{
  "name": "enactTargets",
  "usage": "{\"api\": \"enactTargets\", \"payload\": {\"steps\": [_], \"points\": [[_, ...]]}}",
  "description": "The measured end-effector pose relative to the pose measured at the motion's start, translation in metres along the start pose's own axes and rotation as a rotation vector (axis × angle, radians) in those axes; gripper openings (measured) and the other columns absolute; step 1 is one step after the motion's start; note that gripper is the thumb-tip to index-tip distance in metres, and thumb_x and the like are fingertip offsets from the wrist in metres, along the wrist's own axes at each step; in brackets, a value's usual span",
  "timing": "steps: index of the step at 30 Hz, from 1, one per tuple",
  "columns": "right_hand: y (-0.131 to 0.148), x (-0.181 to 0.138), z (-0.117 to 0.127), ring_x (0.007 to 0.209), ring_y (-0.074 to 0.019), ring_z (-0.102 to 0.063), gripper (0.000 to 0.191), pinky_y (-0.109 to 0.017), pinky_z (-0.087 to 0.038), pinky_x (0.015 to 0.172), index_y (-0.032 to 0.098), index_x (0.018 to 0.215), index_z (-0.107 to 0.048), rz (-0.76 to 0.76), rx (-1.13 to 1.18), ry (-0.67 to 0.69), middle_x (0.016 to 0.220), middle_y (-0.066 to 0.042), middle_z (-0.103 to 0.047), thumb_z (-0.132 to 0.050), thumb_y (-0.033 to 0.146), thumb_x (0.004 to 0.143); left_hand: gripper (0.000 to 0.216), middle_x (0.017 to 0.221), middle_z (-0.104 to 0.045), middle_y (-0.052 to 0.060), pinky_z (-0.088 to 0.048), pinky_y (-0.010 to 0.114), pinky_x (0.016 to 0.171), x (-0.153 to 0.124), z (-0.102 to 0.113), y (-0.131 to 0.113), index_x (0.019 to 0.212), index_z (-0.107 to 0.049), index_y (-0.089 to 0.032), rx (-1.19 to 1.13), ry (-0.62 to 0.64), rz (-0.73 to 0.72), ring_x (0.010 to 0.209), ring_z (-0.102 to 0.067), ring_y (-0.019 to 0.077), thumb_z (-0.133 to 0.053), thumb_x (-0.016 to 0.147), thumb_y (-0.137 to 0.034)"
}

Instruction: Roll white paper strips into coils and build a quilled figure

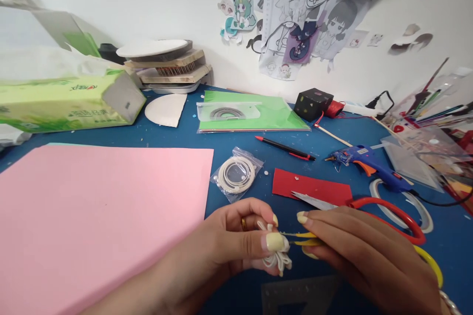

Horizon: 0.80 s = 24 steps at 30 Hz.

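My left hand (236, 241) is closed, pinching a small bundle of white cord loops (276, 259) between thumb and fingers. My right hand (365, 251) is closed on a pair of small yellow-handled scissors (306, 238), whose tips meet the cord at my left thumb. The yellow handle loop (432, 263) shows behind my right hand. Both hands hover low over the blue table (236, 142) near its front edge.
A large pink sheet (99, 206) covers the left. Red-handled scissors (388, 209) lie on a red felt piece (314, 187). A bagged cord coil (236, 174), red-tipped pen (284, 148), blue glue gun (369, 162), green folder (254, 110), black box (313, 103), tissue pack (66, 101) surround them.
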State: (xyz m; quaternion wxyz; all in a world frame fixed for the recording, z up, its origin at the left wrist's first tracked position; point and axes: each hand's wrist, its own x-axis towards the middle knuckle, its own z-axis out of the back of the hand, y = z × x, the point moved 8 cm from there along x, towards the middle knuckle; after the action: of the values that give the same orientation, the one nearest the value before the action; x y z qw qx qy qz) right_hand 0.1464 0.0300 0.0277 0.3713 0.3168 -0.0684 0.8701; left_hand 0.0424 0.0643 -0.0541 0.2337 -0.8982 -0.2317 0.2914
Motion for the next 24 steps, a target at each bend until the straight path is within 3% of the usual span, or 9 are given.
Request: {"api": "enactTargets", "payload": {"steps": [11,18,24], "points": [[0.009,-0.006,-0.002,0.080,-0.0108,-0.059,0.015,-0.020,-0.046,0.078,0.012,0.098,-0.053,0.010,-0.056,-0.024,0.083,-0.006,-0.065,-0.048,0.016,0.086,0.014,0.060,-0.058,-0.001,-0.047,0.017,0.055,0.001,-0.008,-0.001,0.073,-0.060,-0.013,-0.098,0.085,-0.070,0.054,-0.056,0.0068,-0.071,0.065,-0.011],[0.008,-0.004,-0.004,0.074,-0.0091,-0.060,0.014,-0.016,-0.046,0.076,0.014,0.096,-0.054,-0.014,-0.070,-0.024,0.077,-0.003,-0.066,-0.046,0.016,0.085,0.016,0.060,-0.057,-0.003,-0.046,0.017,0.054,0.000,-0.003,-0.004,0.074,-0.059,-0.015,-0.067,0.016,-0.116,0.053,-0.054,0.0058,-0.072,0.065,-0.012],[0.000,0.004,-0.004,0.064,-0.0069,-0.059,0.016,-0.009,-0.047,0.063,0.016,0.079,-0.055,-0.160,0.127,-0.072,0.067,-0.001,-0.064,-0.042,0.018,0.087,0.018,0.055,-0.059,-0.003,-0.044,0.015,0.050,-0.001,0.000,-0.012,0.071,-0.058,-0.015,-0.023,-0.057,-0.146,0.049,-0.055,0.0065,-0.073,0.062,-0.011]]}}
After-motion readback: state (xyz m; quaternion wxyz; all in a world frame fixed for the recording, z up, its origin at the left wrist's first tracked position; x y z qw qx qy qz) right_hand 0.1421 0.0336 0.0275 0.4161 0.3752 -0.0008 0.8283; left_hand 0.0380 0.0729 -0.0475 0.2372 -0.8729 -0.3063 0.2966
